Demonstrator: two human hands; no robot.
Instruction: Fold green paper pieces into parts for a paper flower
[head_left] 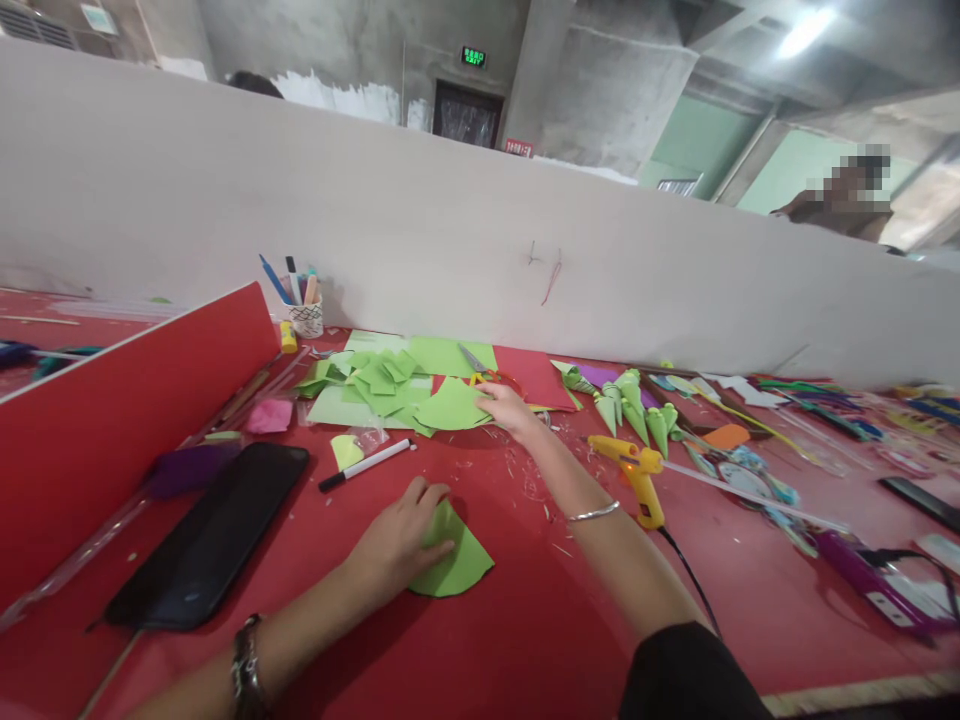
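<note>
Near the table's front, my left hand (405, 535) grips a green fan-shaped paper piece (461, 560), its thumb lying over the paper. Farther back, my right hand (508, 408) reaches to a second green paper sector (446, 408), the fingertips closed at its right edge. Scissors (472, 358) with orange-yellow handles lie just behind that hand, handles partly hidden. Left of it is a heap of cut green paper pieces (382, 378), and a red paper sheet (536, 375) lies at the right. A white marker (367, 465) with a black cap rests between the hands and the phone.
A black phone (214, 535) lies at left beside a red divider (142, 420). Pens stand in a cup (306, 318). At right are rolled green paper cones (631, 405), a yellow glue gun (637, 470) with its cord, and a purple power strip (874, 590). A white partition (420, 230) closes the back.
</note>
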